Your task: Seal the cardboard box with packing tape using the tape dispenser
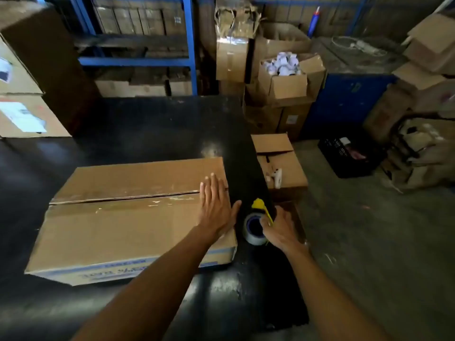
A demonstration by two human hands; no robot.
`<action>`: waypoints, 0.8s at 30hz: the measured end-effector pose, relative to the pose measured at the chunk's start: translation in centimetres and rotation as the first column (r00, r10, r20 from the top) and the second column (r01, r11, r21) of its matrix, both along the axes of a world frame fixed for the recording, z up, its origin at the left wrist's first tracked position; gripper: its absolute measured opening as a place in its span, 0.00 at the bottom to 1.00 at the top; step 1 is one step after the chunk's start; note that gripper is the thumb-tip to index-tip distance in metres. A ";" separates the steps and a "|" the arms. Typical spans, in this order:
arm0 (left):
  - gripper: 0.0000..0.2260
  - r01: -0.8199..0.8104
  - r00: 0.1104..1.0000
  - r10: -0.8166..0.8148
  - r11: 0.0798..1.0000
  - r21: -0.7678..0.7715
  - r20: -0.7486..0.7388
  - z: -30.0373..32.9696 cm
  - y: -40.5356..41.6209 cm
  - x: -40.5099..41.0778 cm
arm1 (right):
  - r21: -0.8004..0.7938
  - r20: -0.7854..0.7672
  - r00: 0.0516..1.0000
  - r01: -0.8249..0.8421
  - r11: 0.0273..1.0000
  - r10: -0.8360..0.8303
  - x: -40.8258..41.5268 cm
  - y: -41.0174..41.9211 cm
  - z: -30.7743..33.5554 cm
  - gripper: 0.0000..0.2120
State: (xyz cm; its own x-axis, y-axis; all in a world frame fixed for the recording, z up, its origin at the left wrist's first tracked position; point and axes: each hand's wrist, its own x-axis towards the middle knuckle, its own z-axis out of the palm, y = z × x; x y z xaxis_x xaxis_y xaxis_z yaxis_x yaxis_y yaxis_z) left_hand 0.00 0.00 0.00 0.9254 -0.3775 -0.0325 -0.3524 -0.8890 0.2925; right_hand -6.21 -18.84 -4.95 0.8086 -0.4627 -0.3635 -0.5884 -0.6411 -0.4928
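Two hands by box (pixel 138 217): left hand (pixel 216 205) flat, grip wide, pressing box's right end on seam. Right hand (pixel 279 230), just right of box, grip closed on dispenser (pixel 258 222) w/ tape roll, above dark surface (pixel 147 134).

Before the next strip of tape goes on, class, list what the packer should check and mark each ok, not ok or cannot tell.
1. Cardboard box flat on the black table: ok.
2. Left hand flat on the box top at its right end: ok.
3. Right hand gripping the tape dispenser: ok.
4. Flap seam fully closed: not ok, a gap shows.
5. Loose tape end ready: cannot tell.
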 end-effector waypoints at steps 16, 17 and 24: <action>0.31 -0.008 1.000 0.008 1.000 -0.022 0.000 -0.8 0.7 0.1 | 0.517 -0.100 0.932 0.349 0.782 -0.349 0.4 0.3 -1.9 0.15; 0.31 -0.007 1.000 0.007 1.000 -0.031 -0.005 -0.6 0.7 0.1 | 0.616 -0.125 0.909 0.385 0.687 -0.398 0.2 0.3 -1.6 0.14; 0.31 -0.055 0.989 0.000 0.930 -0.362 -0.150 0.8 1.8 0.6 | 0.918 0.026 0.837 0.196 0.345 -0.546 -0.4 0.9 4.5 0.16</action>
State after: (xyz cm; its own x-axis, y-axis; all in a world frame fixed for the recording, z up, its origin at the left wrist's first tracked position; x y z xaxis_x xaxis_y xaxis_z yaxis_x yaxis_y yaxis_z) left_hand 0.58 1.77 0.82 0.9312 -0.3630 -0.0318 -0.2586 -0.7198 0.6442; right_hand -6.57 -17.90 -0.50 0.7720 -0.3233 -0.5472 -0.3667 0.4767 -0.7990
